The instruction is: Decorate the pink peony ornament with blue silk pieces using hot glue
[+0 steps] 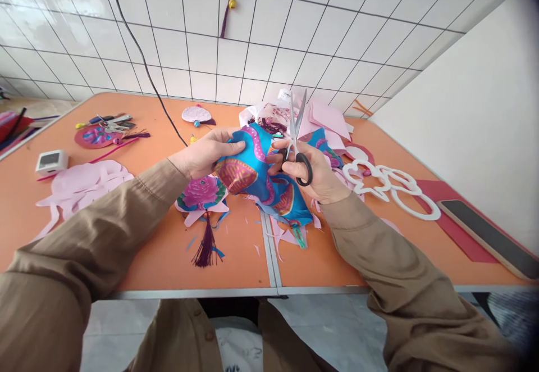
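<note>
My left hand (209,150) grips the upper left edge of a blue patterned fabric piece (252,153), thumb on top. A pair of scissors (293,127) is in my right hand (314,172), its blades pointing up and parted a little. The fingers of that hand are at the black handles, close to the fabric's right side. Below my left hand lies a flower-shaped ornament (202,193) with a pink bloom and a dark purple tassel (205,248). Pink and blue scraps (286,234) are scattered under the fabric.
Pink cut pieces (90,184) and a small white device (52,162) lie at left, near keys (115,125). White cut-out frames (415,200) and a phone (490,237) lie at right. A black cable (138,46) hangs down to the orange table (147,259). Pink sheets (326,116) are at the back.
</note>
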Tool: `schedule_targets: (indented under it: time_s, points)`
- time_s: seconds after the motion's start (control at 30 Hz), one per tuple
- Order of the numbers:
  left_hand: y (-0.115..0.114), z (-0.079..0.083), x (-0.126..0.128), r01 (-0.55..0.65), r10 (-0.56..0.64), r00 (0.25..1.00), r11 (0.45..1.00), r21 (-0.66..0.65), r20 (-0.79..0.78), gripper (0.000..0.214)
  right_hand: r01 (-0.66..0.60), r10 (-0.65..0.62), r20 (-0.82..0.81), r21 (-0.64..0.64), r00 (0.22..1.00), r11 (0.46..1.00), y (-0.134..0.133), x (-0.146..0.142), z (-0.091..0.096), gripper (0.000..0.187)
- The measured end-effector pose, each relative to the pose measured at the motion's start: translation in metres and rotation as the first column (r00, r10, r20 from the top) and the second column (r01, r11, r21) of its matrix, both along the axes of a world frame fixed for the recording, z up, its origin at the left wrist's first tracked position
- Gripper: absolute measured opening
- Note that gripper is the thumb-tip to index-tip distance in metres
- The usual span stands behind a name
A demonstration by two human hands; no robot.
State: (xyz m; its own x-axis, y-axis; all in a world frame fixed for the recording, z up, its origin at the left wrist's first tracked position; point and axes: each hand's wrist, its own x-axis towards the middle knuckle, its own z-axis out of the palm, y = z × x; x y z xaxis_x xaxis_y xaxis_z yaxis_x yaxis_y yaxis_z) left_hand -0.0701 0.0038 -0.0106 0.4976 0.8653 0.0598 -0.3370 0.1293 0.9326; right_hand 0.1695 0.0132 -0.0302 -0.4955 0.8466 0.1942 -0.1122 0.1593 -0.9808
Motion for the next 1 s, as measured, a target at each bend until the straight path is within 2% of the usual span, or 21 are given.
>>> schedule_targets:
  time_s: [0.23,0.4,0.5,0.57,0.7,0.83,1.0]
  points:
    - [-0.002,0.011,-0.005,-0.03,0.031,0.999,0.998,0.049,-0.025,0.012,-0.091,0.088,0.046,0.085,0.995,0.992,-0.004,0.012,0.005,0.05]
    - [-0.001,0.02,-0.01,-0.096,0.101,0.994,0.988,0.118,-0.033,0.009,-0.144,0.143,0.035,0.047,0.989,0.988,-0.003,0.01,-0.002,0.051]
    - [-0.004,0.019,-0.009,-0.028,0.037,0.996,0.992,0.119,-0.076,0.01,-0.145,0.146,-0.039,0.021,0.989,0.989,-0.005,0.0,-0.007,0.05]
    - [-0.007,0.016,-0.005,0.044,-0.029,0.992,0.992,0.119,-0.121,0.013,-0.089,0.09,-0.116,0.02,0.989,0.996,-0.008,-0.008,-0.009,0.049]
    - [-0.011,0.007,0.005,0.135,-0.11,0.97,0.985,0.109,-0.215,0.02,0.132,-0.122,-0.209,0.037,0.97,0.99,-0.012,-0.02,-0.012,0.04]
    - [-0.014,0.0,0.011,0.121,-0.1,0.951,0.991,0.056,-0.292,0.02,0.255,-0.232,-0.215,0.084,0.949,0.963,-0.011,-0.021,-0.014,0.034]
    - [-0.003,-0.003,0.002,0.088,-0.127,0.928,0.988,-0.123,-0.351,0.031,0.316,-0.284,-0.216,0.133,0.934,0.939,-0.002,-0.009,-0.007,0.032]
